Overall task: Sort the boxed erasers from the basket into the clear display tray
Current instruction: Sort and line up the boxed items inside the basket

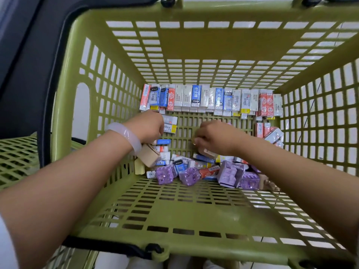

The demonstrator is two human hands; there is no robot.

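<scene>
Both your hands are down in the green basket (194, 214). Your left hand (149, 126) grips boxed erasers (169, 127); your right hand (213, 135), fingers curled, pinches something small among the loose boxes (196, 166).

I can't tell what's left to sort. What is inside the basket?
Inside the basket: a row of boxed erasers along the far wall, a loose pile with purple boxes. Both hands cover some.

Both hands' fingertips curl out of sight among the erasers (202, 164) — box print too small to read.
</scene>
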